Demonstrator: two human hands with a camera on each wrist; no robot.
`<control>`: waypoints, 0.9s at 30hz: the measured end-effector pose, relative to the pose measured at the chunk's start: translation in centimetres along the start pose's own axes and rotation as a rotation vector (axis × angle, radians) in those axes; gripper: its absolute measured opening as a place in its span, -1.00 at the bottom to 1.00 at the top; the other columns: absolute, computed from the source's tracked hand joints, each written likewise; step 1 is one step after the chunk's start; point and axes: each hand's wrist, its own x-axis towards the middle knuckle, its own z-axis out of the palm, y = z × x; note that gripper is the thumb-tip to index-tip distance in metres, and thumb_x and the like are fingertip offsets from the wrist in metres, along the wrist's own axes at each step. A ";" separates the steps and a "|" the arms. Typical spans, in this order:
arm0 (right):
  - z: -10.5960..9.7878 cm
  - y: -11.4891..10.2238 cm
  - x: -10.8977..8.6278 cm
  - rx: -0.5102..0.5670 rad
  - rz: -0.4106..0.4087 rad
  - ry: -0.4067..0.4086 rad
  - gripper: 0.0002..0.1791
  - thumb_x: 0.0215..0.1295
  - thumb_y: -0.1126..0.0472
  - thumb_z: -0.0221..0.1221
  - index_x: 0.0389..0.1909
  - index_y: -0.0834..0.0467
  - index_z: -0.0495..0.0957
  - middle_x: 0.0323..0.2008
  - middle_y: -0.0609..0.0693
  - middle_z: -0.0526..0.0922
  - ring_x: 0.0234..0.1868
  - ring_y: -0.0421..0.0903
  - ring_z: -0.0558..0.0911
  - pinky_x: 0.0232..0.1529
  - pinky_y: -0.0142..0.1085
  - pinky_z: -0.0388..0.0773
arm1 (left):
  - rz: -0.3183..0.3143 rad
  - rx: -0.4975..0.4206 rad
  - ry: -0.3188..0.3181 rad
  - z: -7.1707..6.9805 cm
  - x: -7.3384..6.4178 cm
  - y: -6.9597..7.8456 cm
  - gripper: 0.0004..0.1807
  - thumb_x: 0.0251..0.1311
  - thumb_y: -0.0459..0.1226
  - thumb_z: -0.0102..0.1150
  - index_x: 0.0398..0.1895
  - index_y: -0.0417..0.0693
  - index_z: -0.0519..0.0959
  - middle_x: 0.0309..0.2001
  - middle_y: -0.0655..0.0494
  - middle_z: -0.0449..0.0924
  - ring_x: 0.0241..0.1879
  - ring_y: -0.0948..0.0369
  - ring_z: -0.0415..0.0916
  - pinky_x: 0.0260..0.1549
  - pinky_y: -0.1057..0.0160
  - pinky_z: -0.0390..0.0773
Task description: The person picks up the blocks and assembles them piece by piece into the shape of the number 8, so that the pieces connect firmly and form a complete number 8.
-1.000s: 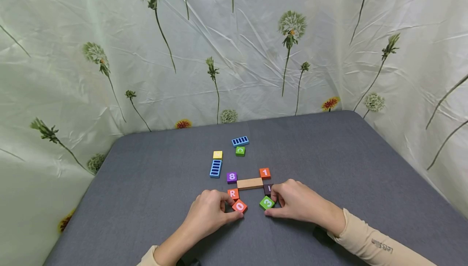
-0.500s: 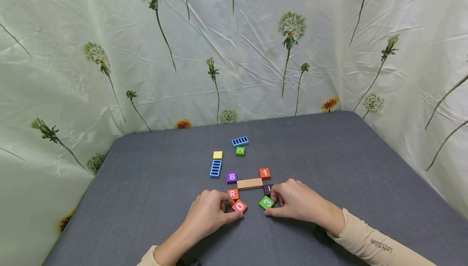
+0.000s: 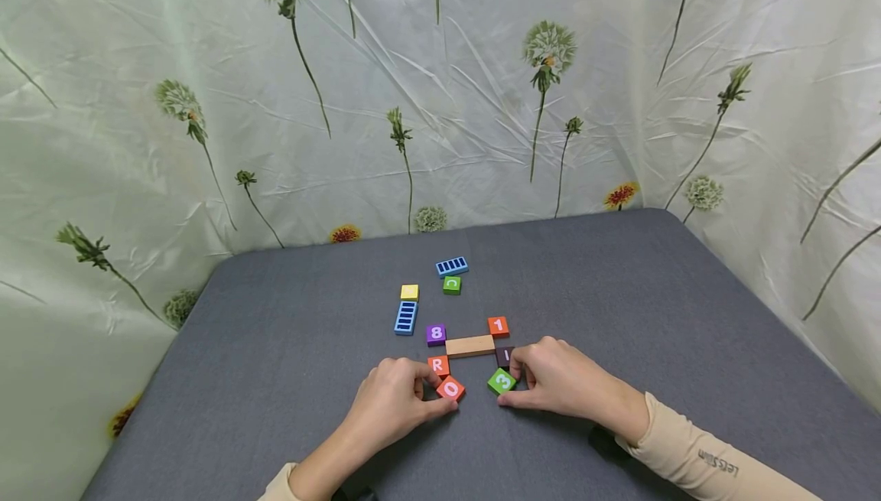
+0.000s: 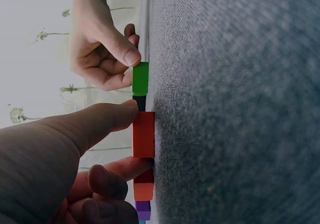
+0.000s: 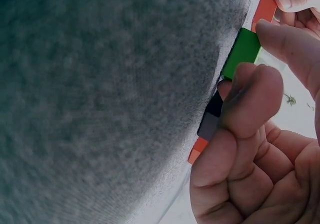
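My left hand pinches a red-orange block marked 0 between thumb and index finger, on the table. Just behind that block lies an orange block marked R. My right hand pinches a green block marked 3, turned at an angle, close to a dark block marked I. A plain wooden bar runs between the two sides, with a purple block marked 8 at its left end and an orange block marked 1 beyond its right end. In the left wrist view the green block sits under the right thumb.
Farther back, a yellow block touches a blue barred block. A green block marked C lies before another blue barred block. The grey table meets a flowered curtain at the back.
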 end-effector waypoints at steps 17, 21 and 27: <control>0.0 0.1 -0.2 0.015 -0.004 0.001 -0.64 0.18 -0.07 0.57 -0.48 -0.03 0.59 -0.70 -0.34 0.39 -0.67 -0.48 0.32 -0.62 -0.48 0.21 | 0.006 -0.002 0.011 0.0 0.0 0.0 -0.74 -0.02 0.04 0.70 -0.40 0.20 0.78 -0.72 0.42 0.28 -0.66 0.42 0.21 -0.64 0.34 0.16; 0.0 0.0 -0.2 0.018 -0.002 0.001 -0.64 0.19 -0.07 0.57 -0.48 -0.03 0.58 -0.70 -0.34 0.39 -0.68 -0.48 0.32 -0.62 -0.48 0.22 | 0.013 0.000 0.014 0.0 0.0 0.0 -0.74 -0.02 0.03 0.70 -0.41 0.21 0.78 -0.73 0.42 0.28 -0.66 0.42 0.21 -0.64 0.34 0.16; 0.0 0.0 -0.3 0.016 -0.005 0.005 -0.63 0.19 -0.07 0.57 -0.50 -0.03 0.57 -0.70 -0.35 0.39 -0.68 -0.48 0.32 -0.62 -0.48 0.22 | 0.016 0.002 0.016 0.0 0.0 0.0 -0.74 -0.02 0.03 0.70 -0.41 0.21 0.78 -0.73 0.42 0.27 -0.66 0.42 0.21 -0.64 0.34 0.16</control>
